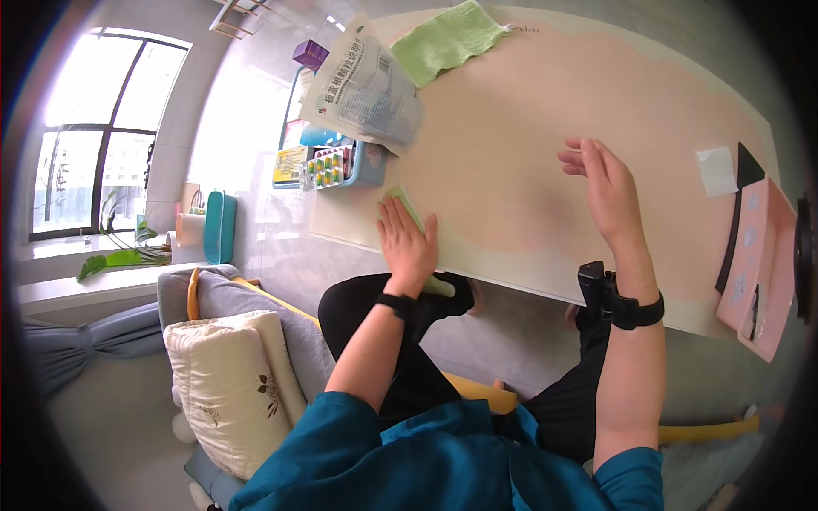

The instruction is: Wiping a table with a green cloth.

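Observation:
My left hand (pixel 407 246) lies palm down near the table's front edge, on a green cloth (pixel 409 205) that shows beside the fingers and hangs past the edge below the palm. Much of that cloth is hidden under the hand. Over the right part of the table (pixel 498 179) my right hand (pixel 604 182) is raised, its fingers loosely together and pointing left, with no object seen in it. Another green cloth (pixel 447 41) with a ragged edge is spread at the table's far side.
At the table's left, a blue basket (pixel 370 167) holds blister packs (pixel 326 169) and boxes; a large printed plastic bag (pixel 377 89) leans over it. On the right are a white paper piece (pixel 716 172) and a pink container (pixel 757 255). A sofa with a folded cream quilt (pixel 223 383) stands lower left.

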Motion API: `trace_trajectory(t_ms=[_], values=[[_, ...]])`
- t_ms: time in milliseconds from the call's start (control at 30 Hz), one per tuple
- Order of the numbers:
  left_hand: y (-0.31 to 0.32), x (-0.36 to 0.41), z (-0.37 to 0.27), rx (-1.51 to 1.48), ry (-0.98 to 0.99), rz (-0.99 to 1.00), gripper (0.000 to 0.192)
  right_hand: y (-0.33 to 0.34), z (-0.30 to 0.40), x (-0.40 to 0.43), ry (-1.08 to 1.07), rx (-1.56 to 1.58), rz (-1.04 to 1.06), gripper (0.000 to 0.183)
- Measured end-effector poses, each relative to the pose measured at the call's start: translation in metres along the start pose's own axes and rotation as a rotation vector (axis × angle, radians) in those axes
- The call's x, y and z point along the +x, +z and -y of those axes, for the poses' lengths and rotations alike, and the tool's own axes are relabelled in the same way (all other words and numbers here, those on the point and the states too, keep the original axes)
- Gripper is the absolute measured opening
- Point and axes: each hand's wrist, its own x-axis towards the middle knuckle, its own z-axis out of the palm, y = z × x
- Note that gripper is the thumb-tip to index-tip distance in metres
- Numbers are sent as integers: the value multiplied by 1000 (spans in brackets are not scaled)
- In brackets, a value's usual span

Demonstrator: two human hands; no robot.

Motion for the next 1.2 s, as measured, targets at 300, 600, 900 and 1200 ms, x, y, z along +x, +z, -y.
trace_trajectory(t_ms=[300,600,900,1200], values=[[0,25,81,14,-279,26,76,18,10,-4,-18,-8,21,49],[-2,64,121,71,-394,15,76,12,7,-3,-43,-28,22,49],[-5,-1,32,-8,-6,86,73,21,8,-2,-40,-28,38,49],[-3,56,119,27,-387,68,75,18,8,-3,-17,-49,31,48]])
